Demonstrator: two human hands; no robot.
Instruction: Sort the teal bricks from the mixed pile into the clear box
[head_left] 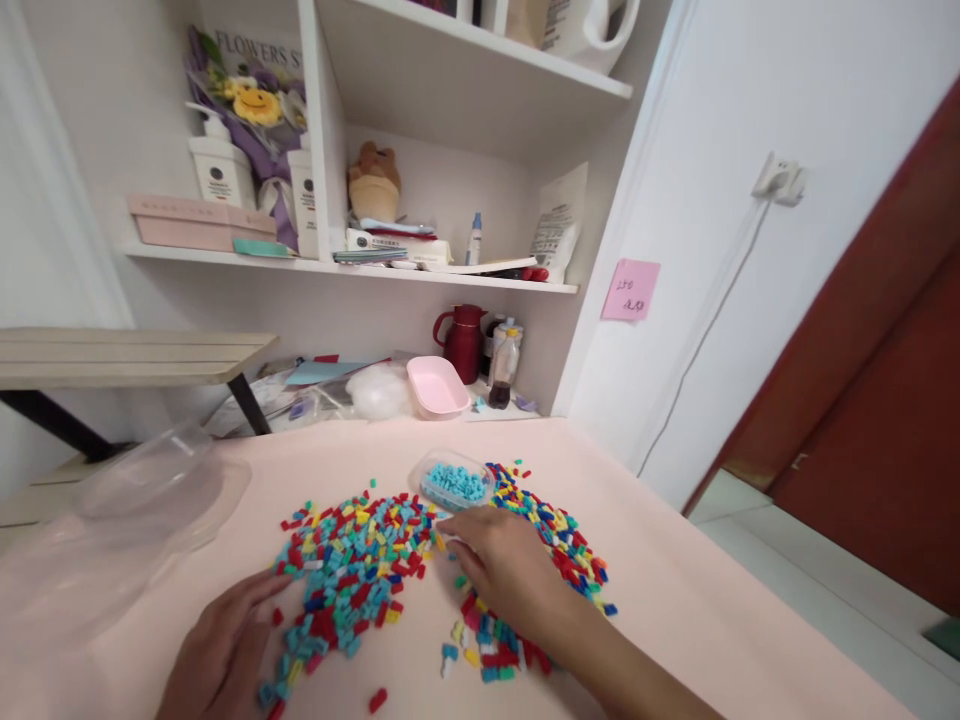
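Small coloured toy bricks lie in two loose heaps on the pink tabletop: a left heap (360, 545) and a right heap (559, 530). Between them, at the back, is a clear plastic tub (424, 492) with light-blue bricks (457, 482) in it. My right hand (506, 565) reaches over the right heap. Its fingers are drawn together at the right edge of the left heap, just in front of the tub; whatever is between the fingertips is too small to make out. My left hand (229, 640) rests at the left heap's near left side, fingers loosely stretched, holding nothing visible.
Clear plastic containers (161, 490) lie at the left beside a slatted wooden stand (135, 355). Behind the table are a pink basin (437, 388), a red jug (465, 345) and a bottle (505, 368), below white shelves (450, 280). A stray red brick (377, 700) lies near the front edge.
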